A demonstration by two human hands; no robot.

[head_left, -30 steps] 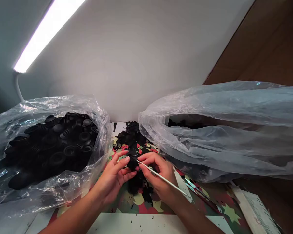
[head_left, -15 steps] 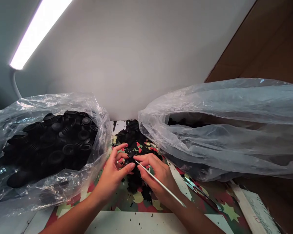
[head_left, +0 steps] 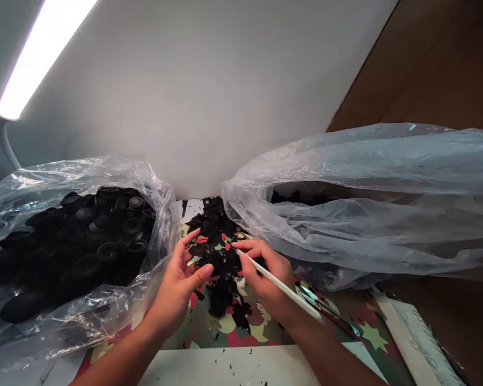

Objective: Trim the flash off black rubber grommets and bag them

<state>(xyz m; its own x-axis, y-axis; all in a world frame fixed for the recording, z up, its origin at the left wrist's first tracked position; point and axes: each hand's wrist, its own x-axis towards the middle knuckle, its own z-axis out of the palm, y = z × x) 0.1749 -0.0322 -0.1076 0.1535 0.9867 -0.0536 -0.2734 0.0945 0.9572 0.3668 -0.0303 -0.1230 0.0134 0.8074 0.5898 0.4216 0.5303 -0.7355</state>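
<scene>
White stick (head_left: 282,286) pinched in right hand (head_left: 274,265) over table (head_left: 207,339); long axis slanting, tip toward table's far-left corner, butt toward near-right corner. Left hand (head_left: 180,280) curled, fingers apart around black ribbed part (head_left: 204,261); grip unclear.

a bag (head_left: 163,209) (parts (head_left: 80,241) inside it) lies left — scraps (head_left: 220,297) between — another bag (head_left: 346,246) right, cardboard (head_left: 434,69) behind it.

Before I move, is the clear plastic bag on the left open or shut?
Open: the clear plastic bag gapes, with black ribbed round pieces showing uncovered inside.
</scene>
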